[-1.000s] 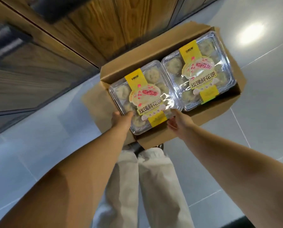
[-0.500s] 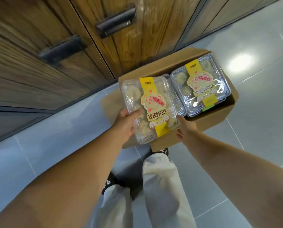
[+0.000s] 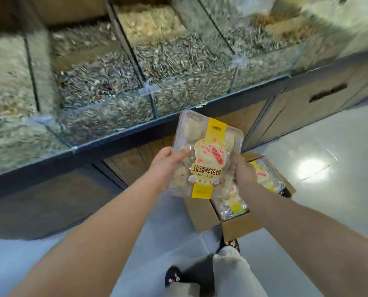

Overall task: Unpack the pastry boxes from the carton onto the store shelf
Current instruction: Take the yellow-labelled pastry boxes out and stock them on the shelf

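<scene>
Clear box, its two sides clamped by the curled fingers of left grip and right grip, has risen since before from the carton to in front of blurred bins, perhaps of seeds.

A single wide-angle head view faces forward and down, close over the left hand, right hand and box, bins (blurred) beyond, floor beneath.
</scene>
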Available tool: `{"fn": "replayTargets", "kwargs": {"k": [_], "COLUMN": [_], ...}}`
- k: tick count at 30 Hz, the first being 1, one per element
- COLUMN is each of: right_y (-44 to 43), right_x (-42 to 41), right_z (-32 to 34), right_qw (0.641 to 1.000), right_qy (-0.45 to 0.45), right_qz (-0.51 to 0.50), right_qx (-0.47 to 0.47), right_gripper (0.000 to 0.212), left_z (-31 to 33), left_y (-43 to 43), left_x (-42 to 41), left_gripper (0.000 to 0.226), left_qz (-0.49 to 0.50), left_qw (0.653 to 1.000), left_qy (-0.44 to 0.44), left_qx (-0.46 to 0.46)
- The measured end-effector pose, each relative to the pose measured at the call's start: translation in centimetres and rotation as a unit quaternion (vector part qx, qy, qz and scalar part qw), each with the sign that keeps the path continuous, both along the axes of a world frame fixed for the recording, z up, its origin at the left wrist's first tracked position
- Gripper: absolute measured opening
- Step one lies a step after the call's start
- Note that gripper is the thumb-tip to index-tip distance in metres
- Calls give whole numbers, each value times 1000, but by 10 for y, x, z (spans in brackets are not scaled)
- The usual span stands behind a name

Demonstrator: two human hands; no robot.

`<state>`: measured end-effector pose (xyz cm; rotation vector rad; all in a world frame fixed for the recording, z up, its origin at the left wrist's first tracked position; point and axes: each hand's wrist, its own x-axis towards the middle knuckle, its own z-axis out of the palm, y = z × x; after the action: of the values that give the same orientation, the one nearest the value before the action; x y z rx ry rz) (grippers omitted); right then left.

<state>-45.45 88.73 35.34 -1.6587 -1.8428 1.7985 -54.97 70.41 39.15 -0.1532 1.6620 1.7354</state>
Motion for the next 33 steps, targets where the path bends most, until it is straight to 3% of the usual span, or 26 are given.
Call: {"fn": "replayTargets", "kwargs": {"k": [3, 6, 9, 11, 15, 19, 23, 27, 31, 33], "right_y": [-21, -41, -60, -66, -74, -71, -63, -65, -71, -78], "right_x": [-14, -35, -70, -97, -146, -204, -280, -349, -409, -434], "right_z": [58, 108, 160, 188, 226, 248, 264, 278, 286, 287], "right_qw": [998, 991, 982, 977, 951, 915, 863, 845, 834, 836], "right_qy": [58, 99, 157, 177, 231, 228, 210, 207, 211, 215], "right_qz": [6, 36, 39, 54, 129, 236, 344, 384, 405, 400], "right_qx": [39, 76, 94, 109, 159, 235, 305, 311, 309, 309], "right_gripper": [63, 66, 52, 42, 36, 41, 28, 25, 13, 6], "left_z": [68, 124, 175, 201, 235, 251, 253, 272, 279, 277], "left_y": [-29, -55, -76, -87, -103, -115, -126, -129, -133, -139], "left_x": [-12, -23, -41, -57, -94, -147, -218, -264, -308, -329], "left_gripper": [52, 58, 31, 25, 61, 59, 91, 78, 25, 21], "left_qz": [-8, 18, 55, 74, 120, 159, 183, 216, 268, 304], "left_qw": [998, 994, 988, 983, 976, 968, 960, 952, 930, 912], "left_qy": [49, 99, 140, 162, 177, 188, 198, 207, 249, 275], "left_qx": [29, 37, 45, 50, 42, 49, 74, 66, 47, 16]}}
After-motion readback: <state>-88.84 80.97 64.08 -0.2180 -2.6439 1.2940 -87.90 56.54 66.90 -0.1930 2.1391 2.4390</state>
